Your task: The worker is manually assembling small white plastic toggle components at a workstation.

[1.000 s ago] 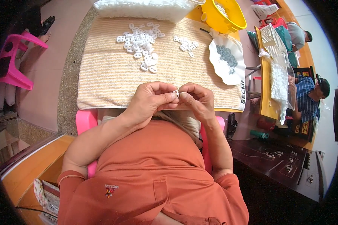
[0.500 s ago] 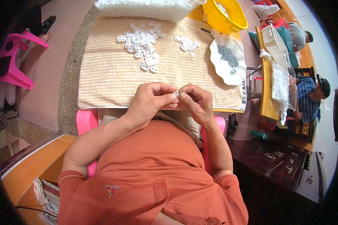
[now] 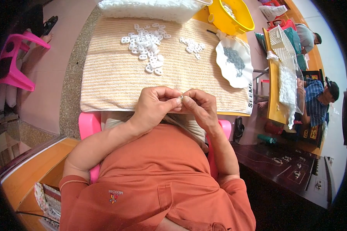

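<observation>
Close to the near edge of the towel-covered table, my left hand and my right hand meet fingertip to fingertip. Both pinch a small white plastic piece, mostly covered by the thumbs and index fingers. Beyond them on the striped towel lies a heap of white oval plastic pieces with two holes. To its right is a smaller group of white pieces. A white scalloped dish at the right holds many tiny dark grey parts, too small to name.
A clear tub full of white pieces stands at the far edge, beside a yellow basin. Pink chair arms flank me. At right, a person in a striped shirt sits by another table. A pink stool stands left.
My right thumb and fingers have shifted slightly left and closer over the small white piece, so less of it shows. The heaps and the dish are as before.
</observation>
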`<action>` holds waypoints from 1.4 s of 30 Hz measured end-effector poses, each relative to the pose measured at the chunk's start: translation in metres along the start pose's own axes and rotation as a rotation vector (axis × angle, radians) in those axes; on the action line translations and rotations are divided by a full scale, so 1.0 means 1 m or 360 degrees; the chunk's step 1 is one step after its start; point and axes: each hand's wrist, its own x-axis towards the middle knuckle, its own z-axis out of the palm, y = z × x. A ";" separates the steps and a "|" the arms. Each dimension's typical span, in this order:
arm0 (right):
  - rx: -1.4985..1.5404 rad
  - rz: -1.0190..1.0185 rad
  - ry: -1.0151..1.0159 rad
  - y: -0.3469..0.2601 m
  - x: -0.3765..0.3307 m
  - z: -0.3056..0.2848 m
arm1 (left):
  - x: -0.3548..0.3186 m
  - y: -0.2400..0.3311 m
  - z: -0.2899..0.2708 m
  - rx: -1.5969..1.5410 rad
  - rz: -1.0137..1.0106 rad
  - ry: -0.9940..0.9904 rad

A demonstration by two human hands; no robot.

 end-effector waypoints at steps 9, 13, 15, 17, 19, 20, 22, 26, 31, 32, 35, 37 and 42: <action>0.0095 0.0063 0.0051 0.000 0.002 -0.002 | 0.001 0.006 0.002 -0.0133 -0.0053 -0.0020; 0.0178 0.0081 0.0040 0.002 0.002 -0.004 | 0.002 0.005 0.000 -0.0162 -0.0040 -0.0043; 0.0196 0.0078 0.0047 -0.001 0.002 -0.003 | 0.002 0.005 -0.001 -0.0187 -0.0062 -0.0041; 0.0214 0.0075 0.0048 -0.002 0.002 -0.003 | 0.002 0.005 -0.002 -0.0196 -0.0060 -0.0042; 0.0151 0.0052 0.0042 -0.004 0.002 -0.005 | 0.001 0.008 0.000 -0.0250 -0.0087 -0.0015; 0.0150 0.0051 0.0038 -0.005 0.003 -0.007 | 0.000 0.011 0.001 -0.0303 -0.0116 0.0009; 0.0198 -0.0024 0.0101 -0.008 0.005 -0.009 | -0.002 0.013 0.002 -0.0308 -0.0072 0.0032; -0.0226 -0.0106 0.0196 -0.014 0.016 -0.008 | -0.010 0.020 0.009 -0.0327 0.0072 -0.0034; -0.1223 -0.0589 0.0018 -0.028 0.046 0.006 | -0.020 0.027 0.013 -0.0151 0.0125 -0.0123; -0.1298 -0.0649 -0.0004 -0.024 0.052 0.006 | -0.021 0.028 0.013 -0.0117 0.0133 -0.0147; -0.1825 -0.0680 0.0068 -0.012 0.070 0.014 | -0.021 0.030 0.012 -0.0088 0.0150 -0.0187; -0.1886 -0.0565 0.0060 -0.014 0.074 0.024 | -0.021 0.030 0.012 -0.0095 0.0158 -0.0198; -0.2010 -0.0481 -0.0023 -0.015 0.082 0.032 | -0.019 0.028 0.011 -0.0119 0.0196 -0.0214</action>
